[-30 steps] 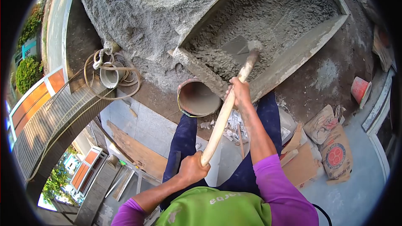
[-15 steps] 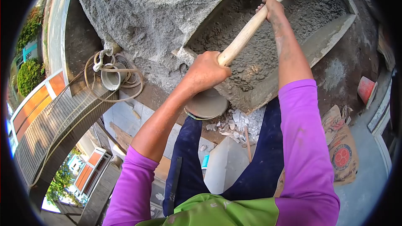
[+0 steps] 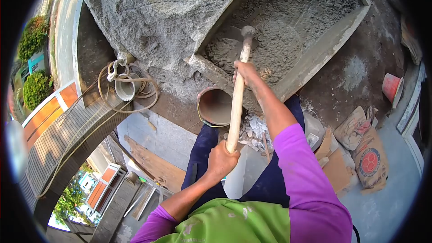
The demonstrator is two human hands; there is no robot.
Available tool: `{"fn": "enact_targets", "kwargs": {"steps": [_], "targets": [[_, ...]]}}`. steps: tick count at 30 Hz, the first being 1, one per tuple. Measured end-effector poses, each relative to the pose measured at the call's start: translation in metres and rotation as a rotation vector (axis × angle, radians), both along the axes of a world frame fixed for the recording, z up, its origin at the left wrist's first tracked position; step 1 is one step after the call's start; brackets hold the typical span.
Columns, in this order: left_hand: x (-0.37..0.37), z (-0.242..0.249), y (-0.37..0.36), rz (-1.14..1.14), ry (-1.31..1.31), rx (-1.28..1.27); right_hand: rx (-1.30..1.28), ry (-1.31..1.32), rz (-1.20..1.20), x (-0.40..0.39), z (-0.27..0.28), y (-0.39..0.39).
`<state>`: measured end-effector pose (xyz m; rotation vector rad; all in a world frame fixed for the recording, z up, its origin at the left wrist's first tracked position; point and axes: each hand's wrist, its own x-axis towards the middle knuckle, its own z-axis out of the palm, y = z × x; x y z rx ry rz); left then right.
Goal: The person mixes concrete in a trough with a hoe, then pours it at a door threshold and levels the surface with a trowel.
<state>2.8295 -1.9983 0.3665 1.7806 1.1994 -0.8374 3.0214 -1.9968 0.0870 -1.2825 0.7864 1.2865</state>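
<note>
Both hands grip the pale wooden handle of a hoe (image 3: pixel 236 114). My left hand (image 3: pixel 222 161) is wrapped round the handle's near end, in front of my body. Farther up the shaft, my right hand (image 3: pixel 245 72) is closed round it. The hoe's head lies in wet grey mortar (image 3: pixel 292 27), and its blade is mostly hidden there. A trough (image 3: pixel 330 49) with raised sides holds the mortar. Just below the trough's near corner stands a round bucket (image 3: pixel 208 108), left of the handle.
A large heap of grey sand (image 3: pixel 148 13) borders the trough on the left. Coiled hose (image 3: pixel 150 94) lies round a small pail (image 3: pixel 124 89). Broken rubble (image 3: pixel 256 130) is by my legs. To the right are cement bags (image 3: pixel 370 157) and a red bucket (image 3: pixel 392 87).
The hoe has been drawn towards me through the mortar, from the trough's far side to its near part. Both hands came down and nearer with it. The bucket is now less covered.
</note>
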Motion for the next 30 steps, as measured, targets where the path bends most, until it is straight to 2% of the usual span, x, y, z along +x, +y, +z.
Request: {"fn": "enact_targets", "kwargs": {"steps": [2,4,6,7,8,10,14,15,18,20,22,24,25,26,30], "targets": [[-0.009,0.023,-0.023,-0.058,0.077,-0.093,-0.014,0.063,-0.048,-0.016,0.013,-0.039],[-0.037,0.042,-0.036,-0.147,0.051,-0.171,-0.07,-0.012,-0.095,-0.019,0.054,-0.074],[-0.044,0.039,-0.032,-0.133,0.008,-0.255,-0.124,-0.127,-0.164,0.003,0.097,-0.092],[-0.038,0.027,-0.027,-0.177,-0.068,-0.233,-0.11,-0.173,-0.208,0.019,0.098,-0.098],[-0.02,0.004,-0.016,-0.222,-0.161,-0.206,-0.09,-0.236,-0.255,0.048,0.09,-0.098],[0.041,-0.035,0.018,-0.348,-0.188,-0.147,-0.054,-0.361,-0.312,0.112,0.071,-0.084],[0.147,-0.093,0.096,-0.3,-0.345,-0.105,-0.023,-0.408,-0.417,0.227,-0.009,-0.024],[0.161,-0.092,0.112,-0.329,-0.297,-0.089,-0.073,-0.423,-0.388,0.236,-0.027,-0.007],[0.14,-0.087,0.152,-0.305,-0.209,-0.064,-0.099,-0.309,-0.33,0.2,-0.05,0.041],[0.092,-0.083,0.159,-0.236,-0.182,-0.083,-0.136,-0.276,-0.338,0.147,-0.03,0.062],[0.053,-0.063,0.139,-0.235,-0.126,-0.041,-0.086,-0.184,-0.241,0.093,-0.032,0.06],[0.019,-0.039,0.117,-0.057,-0.04,-0.046,-0.123,-0.113,-0.101,0.037,-0.029,0.077],[0.009,-0.037,0.111,-0.042,-0.041,-0.039,-0.159,-0.096,-0.06,0.016,-0.032,0.082],[-0.002,-0.033,0.102,-0.019,-0.035,-0.032,-0.139,-0.09,-0.047,0.008,-0.018,0.077],[-0.013,-0.032,0.029,0.12,-0.052,0.005,-0.05,-0.043,0.085,0.003,-0.019,0.043]]}}
